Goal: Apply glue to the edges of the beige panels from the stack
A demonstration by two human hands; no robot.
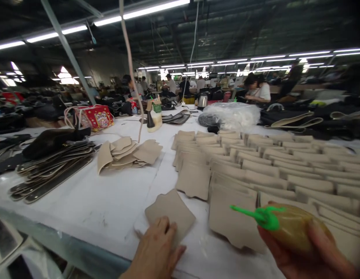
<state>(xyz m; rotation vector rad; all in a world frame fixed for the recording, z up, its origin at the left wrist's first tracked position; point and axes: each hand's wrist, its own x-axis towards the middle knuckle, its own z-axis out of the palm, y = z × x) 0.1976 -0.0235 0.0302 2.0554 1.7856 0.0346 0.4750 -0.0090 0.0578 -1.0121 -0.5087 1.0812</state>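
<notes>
My left hand lies flat with fingers stretched on a single beige leather piece near the front edge of the white table. My right hand is wrapped round a yellowish squeeze bottle with a green nozzle pointing left, held above overlapping rows of beige leather pieces that cover the table's right half.
A loose pile of beige pieces sits mid-table. Dark strap stacks lie at left, a red patterned bag and a small bottle behind, a plastic bag at the back. Other people work at far tables.
</notes>
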